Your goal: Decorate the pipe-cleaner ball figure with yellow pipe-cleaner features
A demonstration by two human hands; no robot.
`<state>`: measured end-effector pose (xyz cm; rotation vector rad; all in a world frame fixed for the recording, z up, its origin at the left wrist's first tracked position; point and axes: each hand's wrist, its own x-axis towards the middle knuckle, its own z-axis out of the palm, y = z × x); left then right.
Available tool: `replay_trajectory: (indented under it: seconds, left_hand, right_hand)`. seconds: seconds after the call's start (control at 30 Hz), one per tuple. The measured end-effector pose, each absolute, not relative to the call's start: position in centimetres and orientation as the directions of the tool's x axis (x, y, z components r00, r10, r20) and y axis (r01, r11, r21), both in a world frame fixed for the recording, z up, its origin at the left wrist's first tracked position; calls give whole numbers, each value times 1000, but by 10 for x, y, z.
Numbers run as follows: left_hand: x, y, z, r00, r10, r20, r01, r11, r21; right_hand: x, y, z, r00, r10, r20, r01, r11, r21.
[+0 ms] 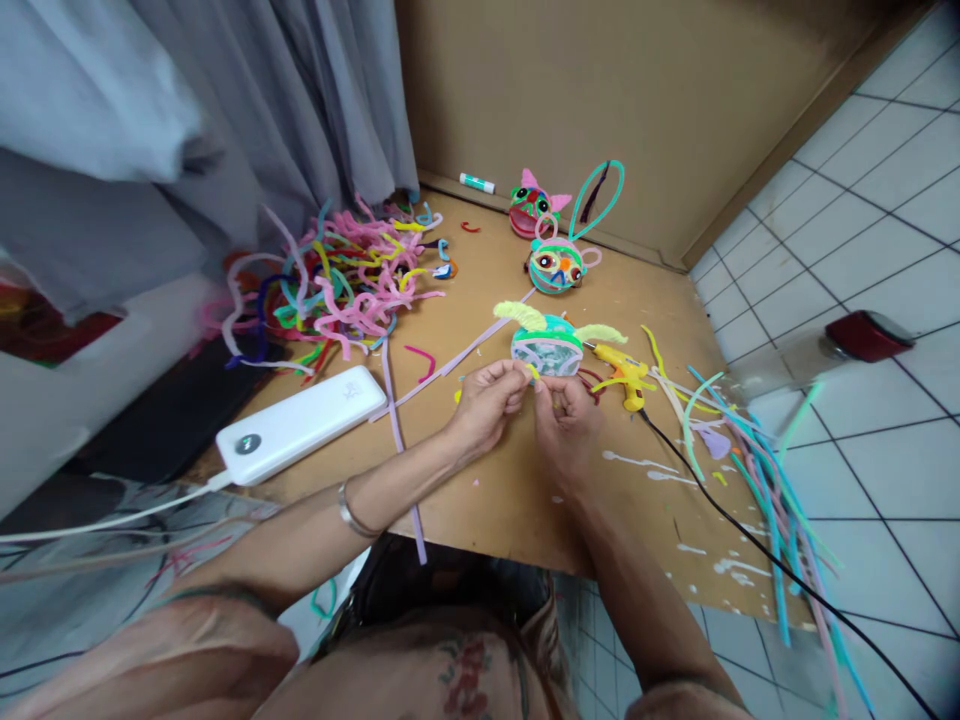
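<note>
at the far left a grey curtain (225,110) hangs down beside the brown board (517,480) that serves as the work surface. a white power bank (300,423) lies near the board's left edge, a white cable running off it to the left. behind it sits a tangled heap of pipe cleaners (337,280), mostly pink with green, yellow and blue among them. a long lilac pipe cleaner (401,440) runs from the middle of the board down over its near edge.

the left hand (487,398) wears a metal bangle at the wrist; its fingertips are pinched together on the lower left edge of the pipe-cleaner face (547,345), a round teal and lilac piece with two yellow-green ears. the right hand (564,415) meets it just beside, fingers closed on the same lower edge. the piece is held just above the middle of the board.

further back stand two finished pipe-cleaner faces (555,262), one teal, one red with pink ears. right of the hands a yellow glue gun (626,375) lies on the board, its black cord trailing to the lower right. loose teal and pink pipe cleaners (765,490) spill over the right edge onto the white tiled floor (862,250).
</note>
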<state>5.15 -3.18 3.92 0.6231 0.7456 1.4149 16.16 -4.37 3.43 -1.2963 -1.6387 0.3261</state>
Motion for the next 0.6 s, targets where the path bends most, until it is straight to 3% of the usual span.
replay_trajectory:
  seconds: [0.1,0.23,0.33,0.6]
  left_hand:
    - [49,-32,39,84,994,-73,-635,110,765]
    - [34,-23,39,167,986,-10,-491,92,866]
    - [20,-13,40,125,991,54,-375,-3,927]
    - [5,-9,40,387,919,76,-37,-67,997]
  right_hand:
    - [164,-42,35,69,866,495,590,364,-720]
    - [177,-33,42,71,876,477,557,362,-748]
    - [187,-27,50,-21,906,422,527,369,-766]
    - [197,-23,53,-251,890,380,550,454,-701]
